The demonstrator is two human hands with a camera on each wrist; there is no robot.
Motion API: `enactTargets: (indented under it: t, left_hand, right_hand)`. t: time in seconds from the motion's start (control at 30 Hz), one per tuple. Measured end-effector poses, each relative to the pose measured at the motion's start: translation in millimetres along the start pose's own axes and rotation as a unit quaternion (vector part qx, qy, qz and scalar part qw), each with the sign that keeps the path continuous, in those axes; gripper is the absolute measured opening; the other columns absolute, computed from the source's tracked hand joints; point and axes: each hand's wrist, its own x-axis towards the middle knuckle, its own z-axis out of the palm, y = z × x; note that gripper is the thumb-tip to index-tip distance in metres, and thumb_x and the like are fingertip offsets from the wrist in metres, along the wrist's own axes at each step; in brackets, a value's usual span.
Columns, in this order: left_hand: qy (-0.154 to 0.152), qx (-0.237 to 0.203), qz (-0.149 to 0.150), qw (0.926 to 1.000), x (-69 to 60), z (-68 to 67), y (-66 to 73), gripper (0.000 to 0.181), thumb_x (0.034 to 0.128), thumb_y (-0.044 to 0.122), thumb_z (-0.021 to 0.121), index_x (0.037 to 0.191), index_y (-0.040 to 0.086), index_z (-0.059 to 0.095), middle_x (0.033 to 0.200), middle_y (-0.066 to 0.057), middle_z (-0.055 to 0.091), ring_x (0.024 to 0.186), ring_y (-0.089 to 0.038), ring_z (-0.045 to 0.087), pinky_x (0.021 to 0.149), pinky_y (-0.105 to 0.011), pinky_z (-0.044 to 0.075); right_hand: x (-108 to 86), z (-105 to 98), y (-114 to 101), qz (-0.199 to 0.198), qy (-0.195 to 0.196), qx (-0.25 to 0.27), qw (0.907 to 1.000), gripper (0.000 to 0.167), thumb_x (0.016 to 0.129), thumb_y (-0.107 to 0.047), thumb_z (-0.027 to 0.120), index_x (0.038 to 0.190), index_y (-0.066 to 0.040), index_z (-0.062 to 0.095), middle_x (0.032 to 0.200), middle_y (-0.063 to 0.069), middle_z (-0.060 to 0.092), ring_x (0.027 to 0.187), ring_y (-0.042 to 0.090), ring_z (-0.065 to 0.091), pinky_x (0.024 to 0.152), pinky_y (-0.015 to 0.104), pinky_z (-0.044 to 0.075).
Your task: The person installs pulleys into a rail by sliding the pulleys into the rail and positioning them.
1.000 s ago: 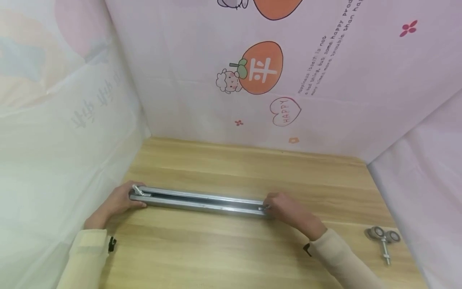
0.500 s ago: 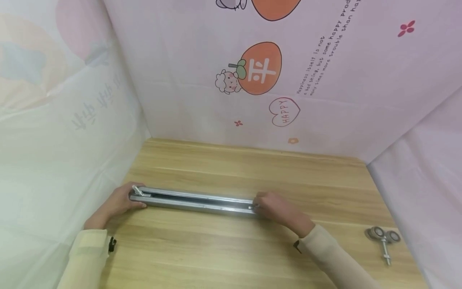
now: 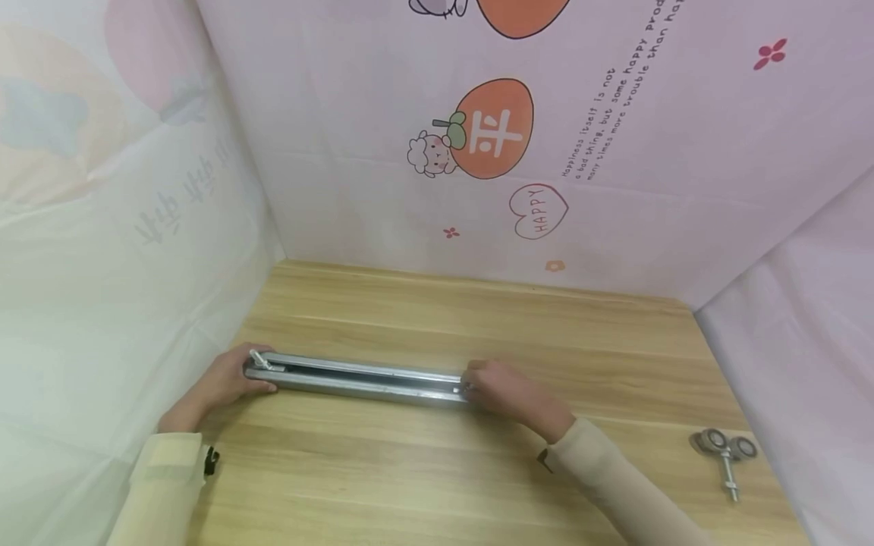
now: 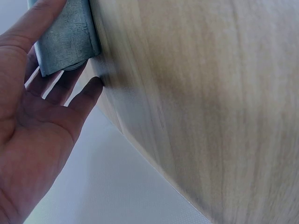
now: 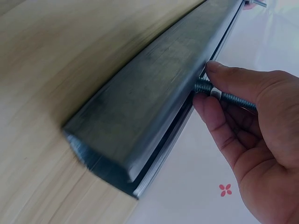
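Your rail lies across the desk, from the left of the head view to just past its middle, slot upward, so bolts can stand out of it. Your left hand grips its far-left end, the thumb along one side and the fingers round the other, probably to stop the rail sliding or turning. In the left wrist view, one fingertip sits at the desk beside the rail, upper left.

Your right hand pinches a threaded bolt between thumb and fingers, right of centre in the right wrist view. The bolt passes through the slot, so you hold the only part within easy reach; whatever it carries inside is hidden. A nut shows on the thread at your fingertips. The rail's open end, lower left there, would let a part in or out.

Another bolt leans out of the slot beside your left hand. At the right edge of the head view, a wheeled hanger lies well apart from the rail, out of your hands' way.
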Motion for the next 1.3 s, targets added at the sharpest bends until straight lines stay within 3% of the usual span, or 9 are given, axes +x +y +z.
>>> enactTargets:
  t: [0.53, 0.8, 1.3]
  left_hand:
    - [-0.002, -0.011, -0.009, 0.9999, -1.1, 0.0, 0.8, 0.072, 0.0726, 0.025, 0.098, 0.132, -0.001, 0.065, 0.128, -0.027, 0.068, 0.119, -0.048, 0.063, 0.107, -0.068, 0.046]
    - [0.000, -0.010, -0.007, 0.9999, -1.8, -0.6, 1.3, 0.073, 0.0722, 0.024, 0.098, 0.131, -0.002, 0.065, 0.127, -0.028, 0.068, 0.118, -0.049, 0.063, 0.107, -0.068, 0.046]
    - [-0.002, -0.007, -0.012, 0.9999, -1.4, -0.4, -0.2, 0.073, 0.0733, 0.026, 0.098, 0.133, -0.001, 0.065, 0.129, -0.028, 0.068, 0.120, -0.049, 0.063, 0.107, -0.068, 0.045]
  right_hand:
    - [26.4, 6.3, -12.1, -0.015, -0.008, -0.016, 0.9997, 0.013, 0.095, 0.000, 0.071, 0.086, -0.009, 0.074, 0.076, -0.004, 0.064, 0.064, 0.003, 0.050, 0.058, 0.016, 0.049]
    - [36.3, 8.6, -16.6, 0.001, -0.023, 0.000, 0.9997, 0.013, 0.099, -0.004, 0.069, 0.089, -0.011, 0.074, 0.078, -0.005, 0.063, 0.065, 0.004, 0.050, 0.059, 0.017, 0.049]
    - [52.6, 14.8, -24.9, -0.005, -0.016, 0.010, 0.9998, 0.011, 0.099, -0.007, 0.069, 0.089, -0.010, 0.073, 0.079, -0.003, 0.064, 0.065, 0.004, 0.052, 0.060, 0.017, 0.050]
